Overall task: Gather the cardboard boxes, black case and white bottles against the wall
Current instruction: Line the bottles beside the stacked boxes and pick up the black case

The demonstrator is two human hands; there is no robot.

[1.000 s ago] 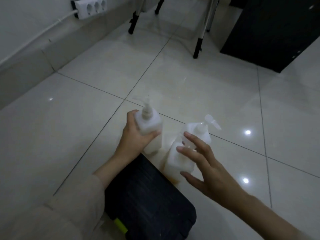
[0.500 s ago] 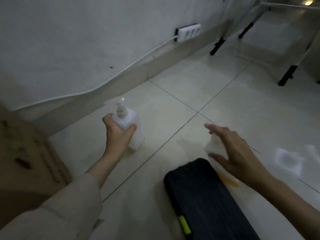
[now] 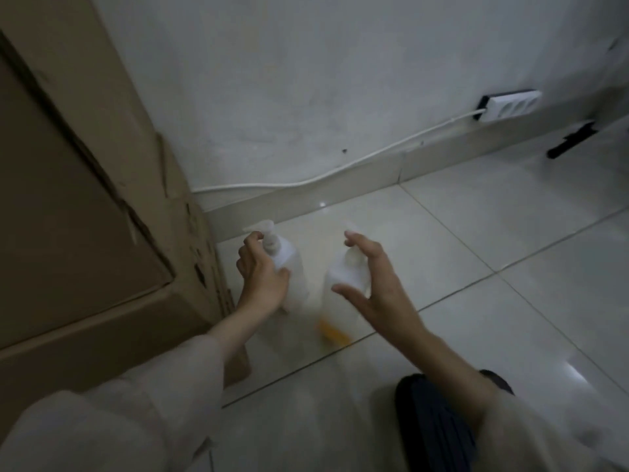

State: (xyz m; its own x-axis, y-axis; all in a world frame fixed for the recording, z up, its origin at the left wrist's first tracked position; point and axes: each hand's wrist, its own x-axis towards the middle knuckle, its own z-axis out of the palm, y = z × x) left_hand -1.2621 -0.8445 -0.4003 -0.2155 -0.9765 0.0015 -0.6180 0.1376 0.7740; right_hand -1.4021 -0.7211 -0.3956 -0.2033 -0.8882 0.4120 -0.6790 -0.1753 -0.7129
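Two white bottles (image 3: pixel 289 267); one black case (image 3: pixel 439 424)

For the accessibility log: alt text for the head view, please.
The left hand grips one white pump bottle and the open right hand touches another, beside a cardboard box near the wall.
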